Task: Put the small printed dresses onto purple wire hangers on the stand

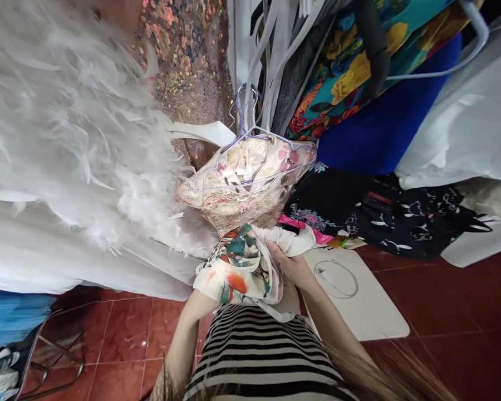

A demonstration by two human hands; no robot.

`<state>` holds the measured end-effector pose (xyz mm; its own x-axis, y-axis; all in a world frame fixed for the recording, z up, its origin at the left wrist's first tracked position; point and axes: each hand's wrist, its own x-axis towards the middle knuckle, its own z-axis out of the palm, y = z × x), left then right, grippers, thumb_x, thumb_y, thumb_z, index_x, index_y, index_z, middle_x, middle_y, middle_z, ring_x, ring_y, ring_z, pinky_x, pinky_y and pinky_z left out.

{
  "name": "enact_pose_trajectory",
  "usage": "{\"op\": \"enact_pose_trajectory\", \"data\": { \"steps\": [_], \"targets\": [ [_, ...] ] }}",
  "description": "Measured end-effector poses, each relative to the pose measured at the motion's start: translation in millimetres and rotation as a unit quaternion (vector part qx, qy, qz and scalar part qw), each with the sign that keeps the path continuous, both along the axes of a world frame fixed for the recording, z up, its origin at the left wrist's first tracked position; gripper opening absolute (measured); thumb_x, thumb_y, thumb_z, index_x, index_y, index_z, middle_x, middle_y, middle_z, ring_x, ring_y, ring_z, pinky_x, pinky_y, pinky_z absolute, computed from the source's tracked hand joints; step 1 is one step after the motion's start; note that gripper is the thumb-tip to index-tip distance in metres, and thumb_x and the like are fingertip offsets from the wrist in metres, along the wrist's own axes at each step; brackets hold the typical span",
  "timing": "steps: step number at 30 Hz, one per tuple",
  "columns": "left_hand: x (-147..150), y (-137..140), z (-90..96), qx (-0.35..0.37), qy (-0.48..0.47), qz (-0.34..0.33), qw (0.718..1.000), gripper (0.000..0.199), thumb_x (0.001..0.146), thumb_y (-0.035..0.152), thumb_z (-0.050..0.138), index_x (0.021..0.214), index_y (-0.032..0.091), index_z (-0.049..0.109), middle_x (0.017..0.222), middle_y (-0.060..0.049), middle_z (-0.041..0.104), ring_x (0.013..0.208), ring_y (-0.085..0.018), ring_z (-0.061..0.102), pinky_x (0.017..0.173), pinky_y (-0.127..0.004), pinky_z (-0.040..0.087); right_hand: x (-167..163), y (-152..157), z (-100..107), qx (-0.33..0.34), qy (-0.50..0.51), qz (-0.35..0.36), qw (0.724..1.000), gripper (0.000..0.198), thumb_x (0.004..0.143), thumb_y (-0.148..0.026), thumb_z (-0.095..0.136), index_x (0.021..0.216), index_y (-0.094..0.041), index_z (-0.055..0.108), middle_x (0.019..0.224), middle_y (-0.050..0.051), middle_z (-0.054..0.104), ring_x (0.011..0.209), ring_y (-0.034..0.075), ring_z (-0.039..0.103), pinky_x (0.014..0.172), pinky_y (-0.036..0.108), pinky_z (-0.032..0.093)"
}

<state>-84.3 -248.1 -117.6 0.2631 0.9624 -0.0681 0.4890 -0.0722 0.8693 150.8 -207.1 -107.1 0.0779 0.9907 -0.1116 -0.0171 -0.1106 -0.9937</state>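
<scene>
A bunched white garment with a green and orange floral print (236,283) is gathered in front of my striped top. My right hand (291,268) grips its right side, thumb on top of the folds. From the left, my left hand (205,303) reaches in under the cloth; only the back of it and the wrist show, and its fingers are hidden. Just beyond the bundle, a pale pink floral garment (242,207) lies or hangs with lilac hangers (250,132) across it.
White feathery clothing (87,133) fills the left. A sequined garment (187,72), a blue cloth (384,131) and a black printed cloth (413,217) crowd the far side and right. On the red tiled floor (125,328) are a white board (371,312) and a metal-legged chair (60,356).
</scene>
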Motion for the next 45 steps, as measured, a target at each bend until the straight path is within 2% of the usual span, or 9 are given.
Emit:
{"op": "enact_pose_trajectory", "data": {
  "steps": [9, 13, 19, 29, 33, 37, 40, 42, 45],
  "targets": [
    [4.9, 4.1, 12.4, -0.025, -0.027, 0.022, 0.999, 0.04, 0.073, 0.027, 0.065, 0.112, 0.021, 0.073, 0.119, -0.011, 0.074, 0.111, -0.026, 0.068, 0.11, -0.043, 0.049, 4.3, 1.3, 23.4, 0.009, 0.025, -0.014, 1.0, 0.076, 0.067, -0.074, 0.078, 0.124, -0.024, 0.072, 0.126, 0.009, 0.074, 0.129, 0.03, 0.062, 0.12, 0.048, 0.038],
    [18.7, 5.4, 24.3, -0.026, -0.035, -0.016, 0.999, 0.031, 0.08, 0.027, 0.061, 0.108, 0.024, 0.074, 0.111, -0.01, 0.075, 0.115, -0.027, 0.065, 0.114, -0.044, 0.046, 4.1, -0.3, 24.4, -0.014, 0.056, -0.007, 0.998, 0.08, 0.064, -0.068, 0.083, 0.129, -0.023, 0.069, 0.129, 0.011, 0.072, 0.127, 0.032, 0.064, 0.114, 0.05, 0.046],
    [30.2, 5.4, 31.4, -0.04, -0.013, -0.036, 0.998, 0.022, 0.082, 0.024, 0.059, 0.095, 0.023, 0.076, 0.101, -0.008, 0.077, 0.108, -0.027, 0.066, 0.107, -0.045, 0.05, 10.6, 9.0, 38.9, -0.016, 0.044, -0.042, 0.998, 0.087, 0.061, -0.068, 0.083, 0.133, -0.021, 0.067, 0.126, 0.012, 0.074, 0.134, 0.035, 0.058, 0.116, 0.052, 0.044],
    [43.7, 6.9, 43.3, -0.01, -0.004, -0.08, 0.997, 0.032, 0.09, 0.021, 0.047, 0.108, 0.02, 0.073, 0.116, -0.009, 0.076, 0.105, -0.025, 0.068, 0.099, -0.039, 0.053, -3.4, 36.9, 71.5, 0.027, 0.045, 0.021, 0.998, 0.087, 0.059, -0.065, 0.083, 0.133, -0.022, 0.067, 0.13, 0.01, 0.072, 0.142, 0.032, 0.05, 0.124, 0.051, 0.031],
    [45.9, 3.4, 50.9, -0.03, 0.014, -0.079, 0.996, 0.031, 0.095, 0.024, 0.046, 0.111, 0.022, 0.073, 0.116, -0.009, 0.075, 0.106, -0.024, 0.069, 0.098, -0.037, 0.052, -2.7, 36.8, 80.4, 0.047, 0.047, 0.073, 0.995, 0.081, 0.063, -0.064, 0.083, 0.132, -0.023, 0.068, 0.128, 0.008, 0.073, 0.139, 0.03, 0.054, 0.121, 0.048, 0.037],
    [38.2, 1.6, 48.9, 0.002, 0.031, 0.014, 0.999, 0.03, 0.098, 0.033, 0.046, 0.101, 0.023, 0.074, 0.099, -0.007, 0.075, 0.094, -0.021, 0.07, 0.088, -0.033, 0.055, 5.4, 33.5, 84.3, 0.055, 0.025, 0.138, 0.989, 0.072, 0.065, -0.063, 0.082, 0.126, -0.025, 0.071, 0.121, 0.006, 0.076, 0.129, 0.031, 0.062, 0.116, 0.048, 0.044],
    [33.4, 6.6, 37.0, 0.074, 0.014, 0.142, 0.987, 0.031, 0.092, 0.044, 0.059, 0.112, 0.023, 0.071, 0.114, -0.01, 0.07, 0.11, -0.024, 0.067, 0.092, -0.035, 0.056, 9.5, 32.6, 83.4, 0.059, 0.009, 0.186, 0.981, 0.059, 0.065, -0.063, 0.081, 0.112, -0.028, 0.077, 0.115, 0.004, 0.078, 0.125, 0.033, 0.064, 0.115, 0.049, 0.045],
    [33.8, 13.1, 27.1, 0.083, -0.003, 0.192, 0.978, 0.057, 0.082, 0.05, 0.071, 0.132, 0.023, 0.062, 0.141, -0.014, 0.059, 0.135, -0.029, 0.054, 0.105, -0.041, 0.052, 11.7, 31.9, 81.3, 0.072, -0.007, 0.21, 0.975, 0.049, 0.063, -0.063, 0.08, 0.099, -0.03, 0.079, 0.11, 0.004, 0.079, 0.125, 0.034, 0.064, 0.116, 0.049, 0.043],
    [39.7, 24.1, 12.3, -0.011, -0.065, 0.166, 0.984, 0.092, 0.069, 0.056, 0.081, 0.148, 0.022, 0.048, 0.158, -0.017, 0.045, 0.148, -0.032, 0.042, 0.115, -0.044, 0.045, 17.1, 29.1, 73.9, 0.081, -0.041, 0.243, 0.966, 0.038, 0.061, -0.062, 0.08, 0.083, -0.031, 0.08, 0.104, 0.005, 0.08, 0.122, 0.035, 0.066, 0.118, 0.047, 0.042]
  ]
}}
